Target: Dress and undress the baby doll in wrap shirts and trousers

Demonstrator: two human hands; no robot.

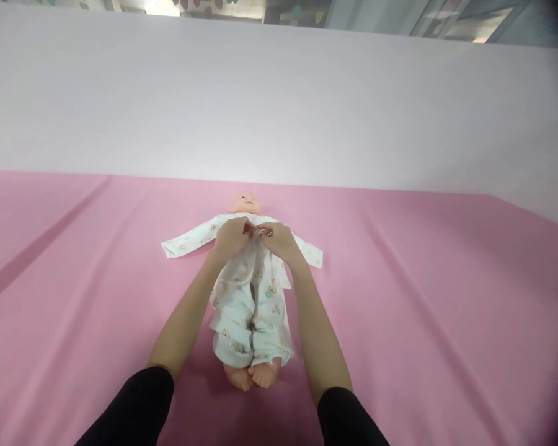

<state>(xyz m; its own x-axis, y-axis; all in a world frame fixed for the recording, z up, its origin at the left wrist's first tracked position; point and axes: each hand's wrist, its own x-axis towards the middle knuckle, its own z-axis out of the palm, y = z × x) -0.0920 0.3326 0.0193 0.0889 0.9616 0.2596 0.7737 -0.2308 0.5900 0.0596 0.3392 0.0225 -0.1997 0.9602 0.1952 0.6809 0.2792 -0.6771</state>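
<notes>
Pink sheet [446, 322] covers the whole lower half, 3 through 9 o'clock, with long shallow creases; one fold runs diagonally at 9 o'clock. Behind it, a plain white panel [279, 105] spans the frame from 10 to 2 o'clock, evenly lit. Above the panel, 12 to 1 o'clock, a strip of ceiling [451, 18] with grey beams and a bright light fixture [478, 38]. Right edge vignettes dark.

The romper [253, 303] is seen to be white, printed with small yellow-brown and teal figures. The doll [244, 202] is peach-coloured at head and feet. The sheet [423, 297] is coloured plain pink, and the wall [279, 105] behind is white. Black sleeves [134, 409] are worn.
</notes>
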